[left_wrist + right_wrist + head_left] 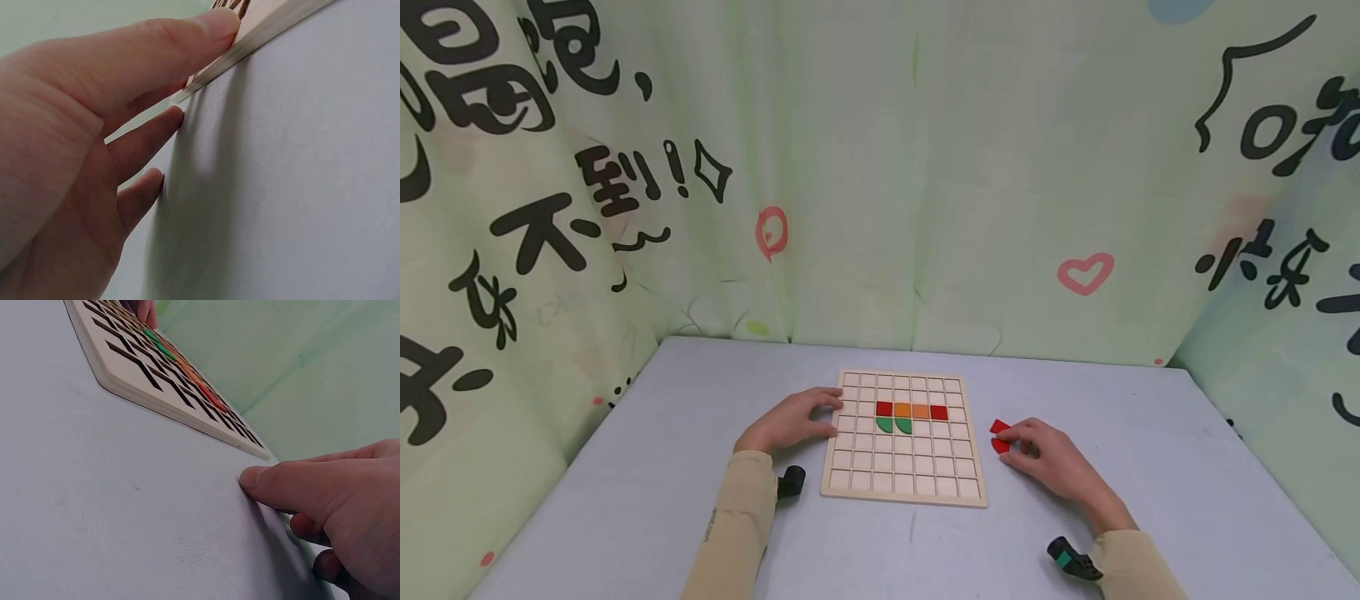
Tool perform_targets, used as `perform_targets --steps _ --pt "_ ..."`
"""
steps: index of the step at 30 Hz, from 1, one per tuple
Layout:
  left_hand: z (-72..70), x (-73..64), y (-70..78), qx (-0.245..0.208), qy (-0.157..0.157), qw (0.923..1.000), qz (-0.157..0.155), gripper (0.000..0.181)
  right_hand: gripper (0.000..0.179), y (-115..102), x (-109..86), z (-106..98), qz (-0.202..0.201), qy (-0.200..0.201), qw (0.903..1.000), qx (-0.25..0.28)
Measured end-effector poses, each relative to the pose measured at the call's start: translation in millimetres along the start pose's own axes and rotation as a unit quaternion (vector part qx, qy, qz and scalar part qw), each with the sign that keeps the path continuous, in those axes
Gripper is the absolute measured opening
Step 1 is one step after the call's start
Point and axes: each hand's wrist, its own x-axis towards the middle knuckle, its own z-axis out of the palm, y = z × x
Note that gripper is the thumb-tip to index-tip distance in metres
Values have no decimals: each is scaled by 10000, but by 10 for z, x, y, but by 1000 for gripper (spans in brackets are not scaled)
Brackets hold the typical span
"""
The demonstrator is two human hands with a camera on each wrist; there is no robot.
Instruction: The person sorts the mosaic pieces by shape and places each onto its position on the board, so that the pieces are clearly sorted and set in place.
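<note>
A wooden grid board [905, 486] lies on the table. In its cells sit a row of two red squares [938, 412] with two orange squares [902, 410] between them, and two green quarter-round pieces [885, 425] below. My left hand [790, 421] rests at the board's left edge, fingers spread; in the left wrist view the thumb [219, 25] touches the edge. Right of the board, my right hand [1051, 457] pinches a rounded red piece [999, 446] between thumb and forefinger. Another red piece [999, 426] lies just beyond it, partly covered by the fingers. The right wrist view hides both.
The white table [700, 400] stretches around the board to a printed curtain [925, 208] at the back and sides. Black wrist cameras jut from under the left sleeve [730, 521] and the right sleeve [1138, 567].
</note>
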Motion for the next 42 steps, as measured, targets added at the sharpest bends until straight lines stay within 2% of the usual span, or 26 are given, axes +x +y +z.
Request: perform_targets --steps 8,16,21,30,34,42 --pt "-4 -4 13 -111 -46 9999 -23 41 25 -16 -2 31 -215 237 9995 80" --pt "0 3 12 -125 -30 9999 -90 41 29 -73 25 70 -363 355 9969 595" --pt "1 14 14 -159 -30 9997 -168 41 29 -225 54 103 -179 402 9968 663" --pt "4 10 10 -146 -55 9998 -118 41 27 -413 142 158 36 328 9960 835" --pt "13 8 -1 -120 -72 9999 -29 41 26 -489 218 194 119 288 9957 867" --pt "-1 10 3 -69 -57 9999 -70 40 28 -644 412 279 268 217 9932 1115"
